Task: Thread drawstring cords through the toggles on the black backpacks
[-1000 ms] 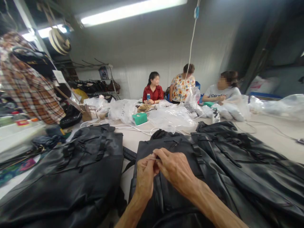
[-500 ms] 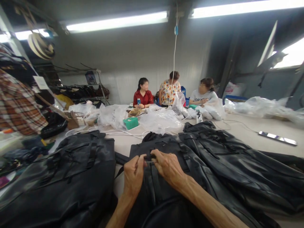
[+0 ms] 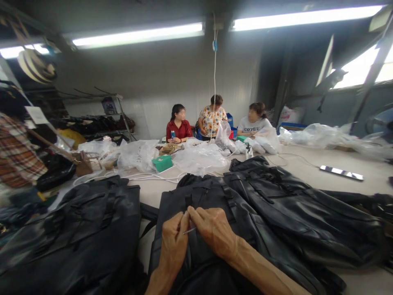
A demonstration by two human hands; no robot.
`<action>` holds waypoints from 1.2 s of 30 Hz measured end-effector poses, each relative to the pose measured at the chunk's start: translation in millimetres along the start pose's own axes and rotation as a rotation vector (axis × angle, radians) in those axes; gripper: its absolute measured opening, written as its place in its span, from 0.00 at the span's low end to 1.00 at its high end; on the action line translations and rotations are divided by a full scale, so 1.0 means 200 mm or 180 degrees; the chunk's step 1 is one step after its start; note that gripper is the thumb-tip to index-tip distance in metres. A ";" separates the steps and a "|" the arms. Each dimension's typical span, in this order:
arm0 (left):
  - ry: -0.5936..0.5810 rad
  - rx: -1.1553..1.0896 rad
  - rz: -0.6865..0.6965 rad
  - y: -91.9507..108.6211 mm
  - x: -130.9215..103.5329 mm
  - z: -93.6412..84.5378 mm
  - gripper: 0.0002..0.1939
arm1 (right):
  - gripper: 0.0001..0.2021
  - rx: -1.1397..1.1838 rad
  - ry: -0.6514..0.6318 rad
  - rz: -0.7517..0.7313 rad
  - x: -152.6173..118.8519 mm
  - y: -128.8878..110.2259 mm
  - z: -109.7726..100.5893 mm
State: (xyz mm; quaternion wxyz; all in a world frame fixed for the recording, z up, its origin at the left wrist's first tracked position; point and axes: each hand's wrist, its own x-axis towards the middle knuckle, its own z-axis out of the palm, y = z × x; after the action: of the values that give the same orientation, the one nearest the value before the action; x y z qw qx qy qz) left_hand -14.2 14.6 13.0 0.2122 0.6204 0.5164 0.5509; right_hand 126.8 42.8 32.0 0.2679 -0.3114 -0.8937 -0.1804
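Fingers pinched, my left hand (image 3: 175, 235) is over the front of the middle black backpack (image 3: 168, 200). My right hand (image 3: 215, 229) is pinched too, its fingertips meeting those of the left. A thin whitish strip (image 3: 189, 231) shows between the two hands; which fingers grip it is hard to tell. Just beyond the fingertips a short black strap (image 3: 188, 200) lies on the bag. A second black backpack (image 3: 92, 229) lies on the left, and another (image 3: 294, 209) on the right.
Clear plastic bags (image 3: 201, 157) and a green box (image 3: 162, 163) lie across the table (image 3: 307, 162). A phone-like device (image 3: 341, 173) is at the right. Three people sit or stand behind. A white cord (image 3: 215, 78) hangs down. Plaid cloth (image 3: 18, 143) is at far left.
Both hands have come closer together, their fingertips now touching, and moved slightly nearer to me. The whitish strip is now tilted. The view has shifted a little to the right.
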 end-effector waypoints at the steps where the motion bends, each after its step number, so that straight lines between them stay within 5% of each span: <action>1: 0.0040 0.0148 0.0163 0.01 -0.01 0.00 0.22 | 0.13 -0.0020 -0.0024 0.0014 -0.01 -0.01 0.00; 7: -0.0056 0.0605 0.0925 -0.03 -0.06 0.02 0.19 | 0.10 0.0166 -0.0370 0.0262 -0.08 -0.05 0.03; 11: -0.0299 0.1058 0.1149 -0.10 -0.09 0.00 0.17 | 0.08 0.0928 -0.0665 0.0739 -0.11 -0.03 0.07; 16: -0.0760 0.1467 0.1131 -0.20 -0.12 -0.01 0.13 | 0.14 0.2302 -0.0806 0.1592 -0.14 0.00 0.14; 21: -0.0852 0.0891 0.0899 -0.22 -0.14 -0.01 0.15 | 0.12 0.3069 -0.0631 0.1884 -0.16 -0.01 0.17; 27: -0.0971 0.0612 0.0484 -0.21 -0.13 -0.01 0.09 | 0.13 0.2685 -0.0672 0.1700 -0.19 0.00 0.21; 36: -0.0902 0.0747 0.0047 -0.21 -0.09 0.01 0.12 | 0.08 0.1029 -0.1665 0.1243 -0.11 -0.01 0.16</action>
State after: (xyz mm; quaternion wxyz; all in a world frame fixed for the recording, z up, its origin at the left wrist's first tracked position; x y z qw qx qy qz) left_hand -27.4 14.3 -31.2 0.2050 0.7161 0.5374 0.3955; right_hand 129.0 46.6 -6.2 0.1053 -0.4654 -0.8727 0.1035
